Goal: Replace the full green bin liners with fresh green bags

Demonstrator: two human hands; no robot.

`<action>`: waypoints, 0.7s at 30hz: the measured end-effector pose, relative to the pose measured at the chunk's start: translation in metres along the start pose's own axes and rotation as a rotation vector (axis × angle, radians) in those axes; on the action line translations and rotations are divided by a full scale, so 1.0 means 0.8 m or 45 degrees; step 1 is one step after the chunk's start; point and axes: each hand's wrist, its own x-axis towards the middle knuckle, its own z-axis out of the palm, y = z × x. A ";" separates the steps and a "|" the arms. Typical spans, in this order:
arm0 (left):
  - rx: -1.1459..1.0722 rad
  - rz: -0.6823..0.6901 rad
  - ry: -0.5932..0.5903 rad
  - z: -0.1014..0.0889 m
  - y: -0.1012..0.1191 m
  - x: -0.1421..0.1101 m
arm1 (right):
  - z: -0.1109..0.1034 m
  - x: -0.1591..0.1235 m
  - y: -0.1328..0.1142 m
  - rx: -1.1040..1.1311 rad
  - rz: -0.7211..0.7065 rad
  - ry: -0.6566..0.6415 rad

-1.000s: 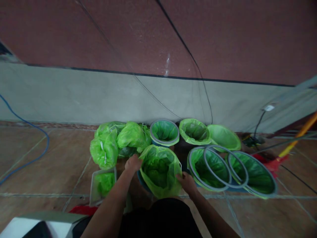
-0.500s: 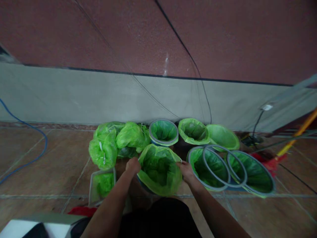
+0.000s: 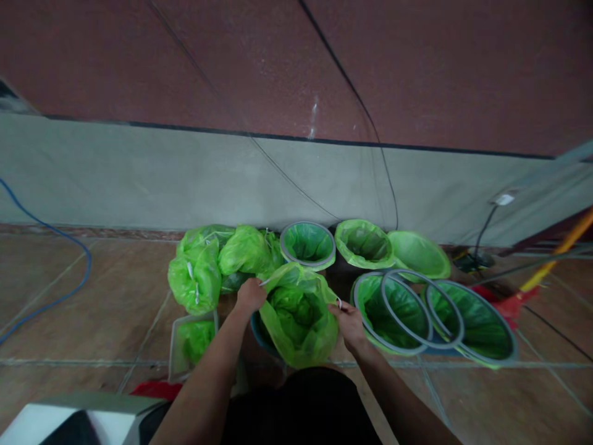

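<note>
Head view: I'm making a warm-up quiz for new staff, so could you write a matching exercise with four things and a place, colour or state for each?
1. Green drawstring bag
2. Blue cable
3. Yellow pole
4. Upper wall

A. Maroon
B. Slanting at the far right
C. Held at its rim by left hand and right hand
D. Curving over floor tiles at the far left

Pairs: 1-C, 2-D, 3-B, 4-A

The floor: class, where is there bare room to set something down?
Bare tiles lie between the blue hose and the green bags. It is crowded from those bags rightward, where the held bag, lined bins and rings sit close together.
</note>
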 end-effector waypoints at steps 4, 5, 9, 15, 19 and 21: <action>0.000 -0.012 0.043 -0.004 -0.003 -0.001 | 0.001 -0.005 -0.004 0.067 0.015 -0.001; 0.004 -0.025 0.061 -0.003 -0.005 -0.001 | 0.000 -0.006 -0.001 0.053 0.018 -0.003; 0.033 -0.098 0.066 0.010 -0.019 -0.001 | -0.011 -0.010 0.025 -0.158 0.093 -0.020; 0.070 -0.113 -0.037 0.020 -0.042 0.006 | -0.021 -0.011 0.043 -0.227 0.203 -0.035; 0.068 -0.095 -0.061 0.008 -0.042 0.009 | -0.021 0.001 0.034 -0.246 0.212 0.009; 0.063 -0.101 -0.044 0.000 -0.038 0.006 | -0.022 0.005 0.026 -0.295 0.183 0.024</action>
